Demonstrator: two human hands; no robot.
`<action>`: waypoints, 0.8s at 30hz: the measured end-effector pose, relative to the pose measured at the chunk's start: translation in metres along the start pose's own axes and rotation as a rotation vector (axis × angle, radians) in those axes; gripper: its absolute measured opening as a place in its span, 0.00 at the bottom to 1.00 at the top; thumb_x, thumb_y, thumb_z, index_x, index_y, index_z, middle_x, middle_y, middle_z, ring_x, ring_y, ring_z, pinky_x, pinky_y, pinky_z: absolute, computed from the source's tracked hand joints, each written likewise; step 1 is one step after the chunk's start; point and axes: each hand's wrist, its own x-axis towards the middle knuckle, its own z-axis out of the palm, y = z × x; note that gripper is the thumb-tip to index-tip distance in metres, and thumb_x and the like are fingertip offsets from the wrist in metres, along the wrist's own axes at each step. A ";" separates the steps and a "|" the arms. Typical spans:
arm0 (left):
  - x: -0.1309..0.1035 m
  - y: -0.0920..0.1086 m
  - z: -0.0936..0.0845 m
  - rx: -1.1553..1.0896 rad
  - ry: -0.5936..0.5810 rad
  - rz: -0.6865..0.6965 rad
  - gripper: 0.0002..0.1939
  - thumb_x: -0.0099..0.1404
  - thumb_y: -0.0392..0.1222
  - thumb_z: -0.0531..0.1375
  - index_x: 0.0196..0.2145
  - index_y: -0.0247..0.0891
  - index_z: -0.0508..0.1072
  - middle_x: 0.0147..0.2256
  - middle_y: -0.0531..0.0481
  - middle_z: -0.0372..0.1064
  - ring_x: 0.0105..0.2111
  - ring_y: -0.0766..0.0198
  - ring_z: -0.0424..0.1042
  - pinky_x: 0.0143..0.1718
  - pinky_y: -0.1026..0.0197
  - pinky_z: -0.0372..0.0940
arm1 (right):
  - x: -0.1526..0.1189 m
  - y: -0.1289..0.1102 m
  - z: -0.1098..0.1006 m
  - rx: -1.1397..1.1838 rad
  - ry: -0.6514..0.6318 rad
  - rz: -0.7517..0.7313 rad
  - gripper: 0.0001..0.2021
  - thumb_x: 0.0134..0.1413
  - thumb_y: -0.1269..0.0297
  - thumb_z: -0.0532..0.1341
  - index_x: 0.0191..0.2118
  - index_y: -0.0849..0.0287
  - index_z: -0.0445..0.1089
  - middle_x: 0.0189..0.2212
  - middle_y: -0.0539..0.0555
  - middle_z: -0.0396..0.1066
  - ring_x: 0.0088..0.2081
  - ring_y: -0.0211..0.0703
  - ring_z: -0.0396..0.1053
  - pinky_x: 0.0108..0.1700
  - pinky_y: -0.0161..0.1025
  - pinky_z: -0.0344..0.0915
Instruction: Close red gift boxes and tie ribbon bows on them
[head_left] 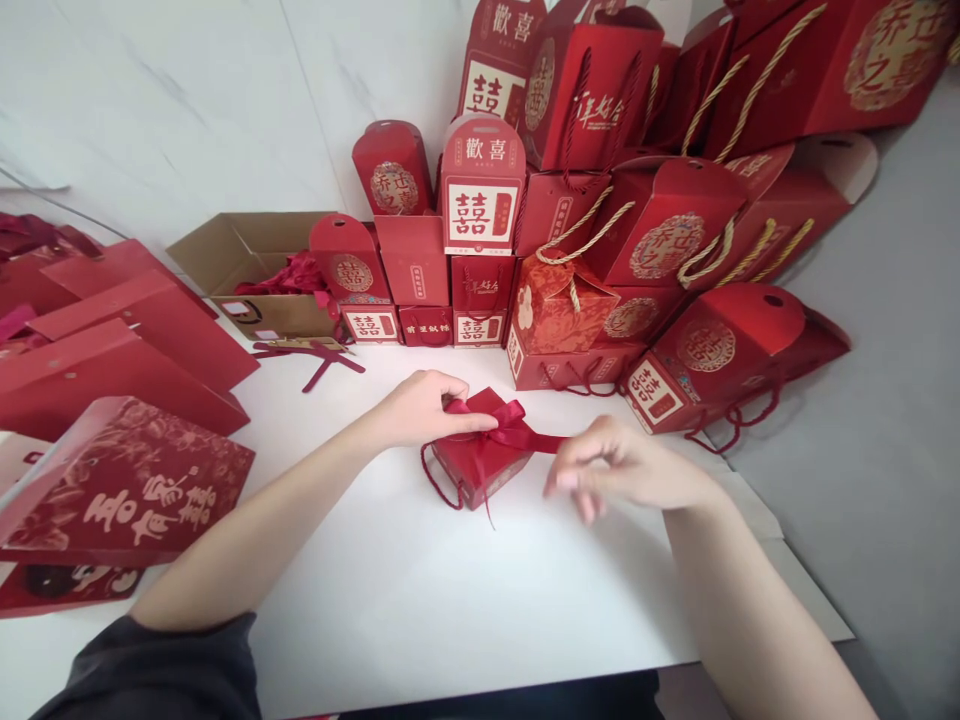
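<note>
A small red gift box [472,470] with a dark red cord handle sits on the white table. On its top lies a red satin ribbon bow [510,425]. My left hand [439,408] reaches over the box from the left, its thumb pressing on the bow's knot and its fingers closed around a ribbon loop. One ribbon tail hangs down the box's front; another stretches right and passes behind my right hand [600,468]. That hand hovers just right of the box with loosely bent fingers, smeared by motion; whether it grips the tail is hidden.
Red gift boxes [484,190] are stacked along the back and right. A brown carton [281,315] holds red ribbons at the back left, with scissors [300,344] and dark red ribbon strips [330,368] before it. Red bags [142,370] and a patterned box [150,490] stand left.
</note>
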 end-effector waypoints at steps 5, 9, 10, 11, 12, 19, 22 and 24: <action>0.000 0.000 0.003 0.072 0.013 -0.023 0.33 0.48 0.68 0.64 0.20 0.37 0.52 0.18 0.58 0.52 0.22 0.70 0.48 0.24 0.65 0.46 | 0.008 0.010 -0.005 -0.341 0.495 0.076 0.18 0.60 0.47 0.57 0.31 0.58 0.68 0.24 0.48 0.67 0.26 0.36 0.62 0.29 0.35 0.57; 0.002 -0.002 0.004 0.056 0.015 -0.024 0.33 0.48 0.68 0.64 0.19 0.37 0.52 0.18 0.59 0.49 0.22 0.70 0.48 0.24 0.65 0.46 | 0.005 0.007 -0.001 -0.160 0.163 0.159 0.23 0.60 0.45 0.56 0.23 0.59 0.65 0.17 0.47 0.64 0.21 0.34 0.61 0.26 0.34 0.57; 0.002 -0.003 0.004 0.049 0.015 -0.023 0.34 0.48 0.67 0.64 0.19 0.37 0.52 0.18 0.59 0.48 0.22 0.70 0.47 0.24 0.65 0.46 | 0.004 0.006 0.000 -0.054 0.096 0.174 0.22 0.59 0.45 0.57 0.24 0.59 0.66 0.16 0.47 0.64 0.20 0.33 0.61 0.25 0.33 0.58; 0.002 -0.004 0.005 0.043 0.016 -0.022 0.34 0.48 0.67 0.65 0.19 0.37 0.51 0.18 0.59 0.47 0.22 0.71 0.47 0.24 0.65 0.46 | 0.004 0.005 0.002 0.035 0.053 0.194 0.22 0.58 0.45 0.58 0.24 0.59 0.66 0.16 0.47 0.64 0.19 0.33 0.61 0.23 0.32 0.58; 0.003 -0.005 0.005 0.039 0.017 -0.021 0.34 0.48 0.67 0.65 0.19 0.37 0.51 0.18 0.59 0.47 0.22 0.71 0.47 0.24 0.65 0.46 | 0.003 0.004 0.003 0.089 0.041 0.216 0.22 0.57 0.44 0.59 0.24 0.59 0.66 0.16 0.47 0.65 0.18 0.33 0.61 0.22 0.32 0.58; 0.003 -0.005 0.006 0.021 0.011 -0.020 0.34 0.48 0.67 0.65 0.19 0.37 0.51 0.19 0.59 0.48 0.23 0.71 0.47 0.24 0.65 0.45 | 0.009 0.005 0.003 0.115 0.150 0.369 0.28 0.57 0.38 0.54 0.29 0.62 0.72 0.14 0.51 0.70 0.14 0.34 0.66 0.19 0.30 0.60; 0.003 -0.005 0.006 0.009 0.004 -0.028 0.34 0.48 0.66 0.65 0.19 0.37 0.51 0.19 0.59 0.46 0.23 0.71 0.47 0.24 0.65 0.45 | 0.010 0.008 0.003 0.282 0.012 0.302 0.25 0.55 0.41 0.59 0.28 0.62 0.73 0.14 0.50 0.71 0.12 0.33 0.65 0.17 0.29 0.61; 0.004 -0.005 0.006 -0.006 -0.001 -0.037 0.34 0.49 0.66 0.65 0.19 0.37 0.51 0.19 0.59 0.44 0.23 0.71 0.46 0.24 0.65 0.44 | 0.012 0.011 0.007 0.331 -0.093 0.287 0.23 0.55 0.44 0.60 0.30 0.63 0.74 0.15 0.50 0.71 0.12 0.33 0.66 0.16 0.29 0.61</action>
